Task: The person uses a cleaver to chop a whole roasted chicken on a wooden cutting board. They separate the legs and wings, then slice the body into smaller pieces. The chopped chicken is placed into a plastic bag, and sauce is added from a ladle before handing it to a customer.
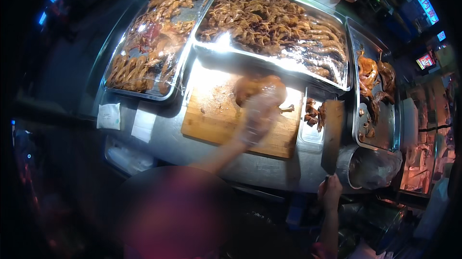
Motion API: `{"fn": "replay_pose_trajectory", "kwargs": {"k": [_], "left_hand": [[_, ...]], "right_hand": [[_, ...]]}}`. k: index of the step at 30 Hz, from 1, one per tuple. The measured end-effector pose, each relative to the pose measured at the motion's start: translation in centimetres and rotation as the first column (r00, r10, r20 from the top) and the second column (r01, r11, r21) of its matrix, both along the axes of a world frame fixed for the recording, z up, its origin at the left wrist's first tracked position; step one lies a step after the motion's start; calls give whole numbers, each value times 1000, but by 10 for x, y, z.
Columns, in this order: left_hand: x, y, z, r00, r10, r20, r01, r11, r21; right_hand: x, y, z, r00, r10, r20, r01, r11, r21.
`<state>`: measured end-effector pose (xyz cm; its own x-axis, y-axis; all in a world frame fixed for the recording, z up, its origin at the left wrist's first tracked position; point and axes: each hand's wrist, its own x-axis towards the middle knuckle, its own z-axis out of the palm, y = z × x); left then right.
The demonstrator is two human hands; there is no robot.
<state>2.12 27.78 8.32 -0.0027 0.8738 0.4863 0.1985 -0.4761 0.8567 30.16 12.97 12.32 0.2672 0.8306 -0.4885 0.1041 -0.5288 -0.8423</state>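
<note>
My left hand, in a clear plastic glove and blurred, lies over a piece of browned roast poultry on a wooden cutting board. A bony leg end sticks out at the meat's right; the fingers are too blurred to show a grip. Off the board's right side, my right hand is closed around the handle of a broad cleaver, its blade pointing away from me. Beyond the blade's left edge, a clear plastic container holds several dark meat pieces.
Metal trays of cooked meats line the far side, under clear film. A right-hand tray holds roast poultry. A bag-lined round bin stands near right; a white packet and paper lie left. People stand across the counter.
</note>
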Motion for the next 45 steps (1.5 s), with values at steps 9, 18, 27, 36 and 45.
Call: {"fn": "replay_pose_trajectory", "kwargs": {"k": [9, 18, 27, 36, 45], "left_hand": [[-130, 55, -36, 752, 9, -659, -9, 1000, 4], [-136, 104, -12, 675, -169, -718, 309, 949, 67], [-85, 135, -23, 512, -702, -495, 408, 705, -580], [-97, 139, -60, 689, -699, -190, 451, 620, -642], [-75, 98, -7, 646, -434, -628, -119, 756, -644]], "right_hand": [[-62, -6, -29, 628, 628, 459, -721, 691, 41], [-85, 60, -72, 223, 437, 871, -912, 409, 28], [-131, 97, -72, 436, 287, 853, -849, 446, 284], [99, 1, -69, 127, -871, 475, 396, 483, 781], [82, -1, -101, 464, -794, 392, 492, 599, 631]]}}
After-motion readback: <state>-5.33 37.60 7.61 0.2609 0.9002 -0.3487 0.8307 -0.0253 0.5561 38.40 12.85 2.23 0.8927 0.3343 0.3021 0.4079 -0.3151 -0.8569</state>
